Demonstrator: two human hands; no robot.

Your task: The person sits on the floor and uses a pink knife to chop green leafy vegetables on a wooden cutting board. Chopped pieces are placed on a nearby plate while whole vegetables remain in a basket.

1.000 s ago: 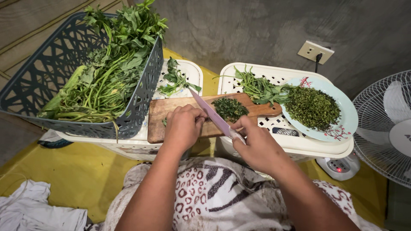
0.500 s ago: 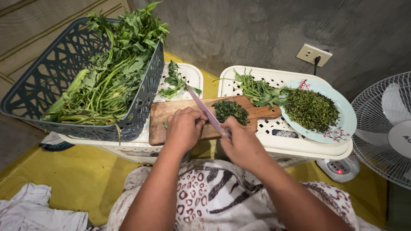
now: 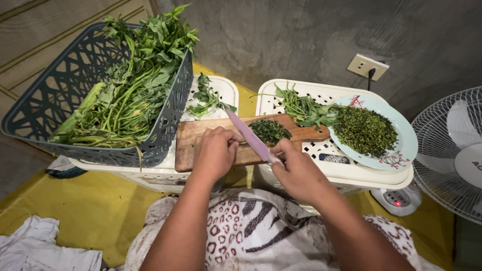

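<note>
Gripping a pink-bladed knife (image 3: 248,135) by its handle, the right hand (image 3: 296,170) is closed tight near the front edge of the wooden cutting board (image 3: 188,145), the blade slanting up and left across the board's middle. The left hand (image 3: 215,153) rests curled on the board just left of the blade, fingers bent down over something I cannot make out. Just right of the blade, a small heap of chopped greens (image 3: 269,131) lies near the board's far edge

The board bridges two white perforated stools (image 3: 351,170) set side by side. On the right stool, loose leafy stems (image 3: 301,108) lie past the board's handle end, touching a pale blue plate (image 3: 401,150) piled with finely chopped greens. A few sprigs (image 3: 206,98) sit on the left stool's far right corner, beside a dark grey plastic basket (image 3: 45,100) full of long leafy stalks that covers most of that stool

A white fan (image 3: 452,150) stands at the right, a wall socket (image 3: 367,65) behind, and yellow flooring below
</note>
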